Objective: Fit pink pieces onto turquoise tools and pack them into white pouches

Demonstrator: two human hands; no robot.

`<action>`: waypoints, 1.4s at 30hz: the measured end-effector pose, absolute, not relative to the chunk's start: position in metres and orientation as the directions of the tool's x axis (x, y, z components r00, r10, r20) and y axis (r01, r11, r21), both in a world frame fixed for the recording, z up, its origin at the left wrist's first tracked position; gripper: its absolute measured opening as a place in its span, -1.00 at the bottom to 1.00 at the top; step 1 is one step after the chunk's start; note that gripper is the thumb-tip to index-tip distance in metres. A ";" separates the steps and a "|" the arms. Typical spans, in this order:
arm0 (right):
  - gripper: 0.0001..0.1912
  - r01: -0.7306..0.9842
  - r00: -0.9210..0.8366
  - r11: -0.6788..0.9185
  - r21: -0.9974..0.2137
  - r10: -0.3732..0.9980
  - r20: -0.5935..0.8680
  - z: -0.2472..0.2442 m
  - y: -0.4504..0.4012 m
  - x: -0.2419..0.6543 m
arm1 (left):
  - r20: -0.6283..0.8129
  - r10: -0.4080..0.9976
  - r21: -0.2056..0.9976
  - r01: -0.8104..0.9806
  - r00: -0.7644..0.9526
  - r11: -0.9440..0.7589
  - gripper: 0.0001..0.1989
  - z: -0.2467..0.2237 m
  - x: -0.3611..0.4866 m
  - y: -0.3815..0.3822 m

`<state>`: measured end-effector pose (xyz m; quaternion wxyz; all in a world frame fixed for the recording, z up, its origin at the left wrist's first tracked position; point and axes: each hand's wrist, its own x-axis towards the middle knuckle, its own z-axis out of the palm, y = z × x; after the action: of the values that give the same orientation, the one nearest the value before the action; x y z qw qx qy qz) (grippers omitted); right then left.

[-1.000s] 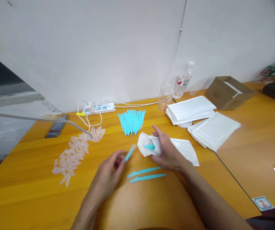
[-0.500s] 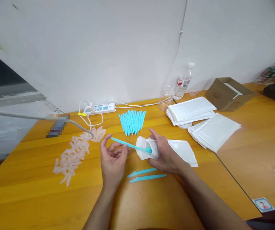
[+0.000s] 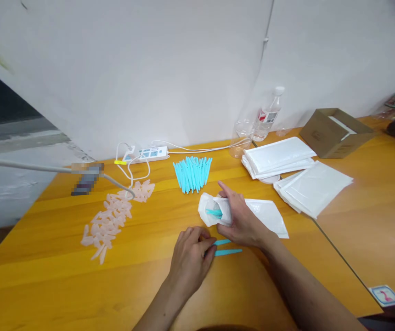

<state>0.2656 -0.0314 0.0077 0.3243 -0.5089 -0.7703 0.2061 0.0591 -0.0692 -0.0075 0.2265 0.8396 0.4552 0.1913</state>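
My right hand (image 3: 241, 221) is wrapped round a white bubble mailer (image 3: 268, 216) and holds its mouth spread toward the left. Inside the mouth lie several slim turquoise plastic sticks (image 3: 214, 213), shaped like eyebrow razors. Just below, my left hand (image 3: 191, 257) is at the table with its fingertips closed on the left ends of two more sticks, an upper stick (image 3: 222, 242) and a lower stick (image 3: 229, 252). Those left ends are hidden by the fingers. A fanned pile of turquoise sticks (image 3: 192, 174) lies beyond the hands.
Pale pink plastic pieces (image 3: 110, 216) are scattered at left near a white cable and a blurred-out object (image 3: 89, 179). A power strip (image 3: 152, 154) lies by the wall. Mailers (image 3: 316, 188), a water bottle (image 3: 268, 117), a clear cup (image 3: 240, 142) and a cardboard box (image 3: 324, 133) stand at right.
The stick my left hand held at the mailer's mouth is now inside it. That hand has moved down and right to the two sticks on the table. My right hand still holds the mailer.
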 end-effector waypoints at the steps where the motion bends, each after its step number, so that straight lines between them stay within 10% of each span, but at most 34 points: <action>1: 0.05 0.649 -0.271 0.397 -0.649 0.918 0.290 0.008 -0.032 0.266 | 0.107 0.846 0.526 0.692 0.522 -0.494 -0.81 -0.009 0.062 -0.068; 6: 0.05 0.657 -0.260 0.392 -0.644 0.920 0.295 0.009 -0.032 0.267 | 0.127 0.840 0.615 0.623 0.527 -0.483 -0.83 -0.002 0.043 -0.059; 13: 0.04 0.657 -0.276 0.386 -0.648 0.922 0.270 0.014 -0.033 0.266 | 0.107 0.987 0.983 0.163 -0.119 -0.086 -0.28 0.031 0.007 -0.046; 19: 0.04 0.649 -0.306 0.405 -0.644 0.914 0.266 0.008 -0.034 0.259 | 0.143 0.929 0.990 0.046 -0.342 -0.135 -0.38 0.026 0.050 -0.035; 25: 0.02 0.630 -0.336 0.449 -0.634 0.893 0.299 0.003 -0.033 0.257 | 0.212 0.971 0.832 0.500 0.112 -0.240 -0.70 0.000 0.075 -0.055; 29: 0.02 0.640 -0.324 0.439 -0.631 0.898 0.296 0.003 -0.032 0.260 | 0.274 0.960 0.797 0.546 0.050 -0.256 -0.61 -0.003 0.059 -0.076; 35: 0.01 0.646 -0.305 0.422 -0.636 0.906 0.292 0.008 -0.032 0.260 | 0.134 0.816 0.521 0.661 0.562 -0.540 -0.79 -0.008 0.058 -0.092; 42: 0.03 0.633 -0.277 0.409 -0.658 0.912 0.302 0.008 -0.034 0.262 | 0.136 0.957 0.775 0.573 0.257 -0.265 -0.61 0.018 0.015 -0.082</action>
<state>0.2624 -0.0345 0.0080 0.3325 -0.5011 -0.7708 0.2104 0.0146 -0.0820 0.0184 0.3065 0.7311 0.5232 0.3127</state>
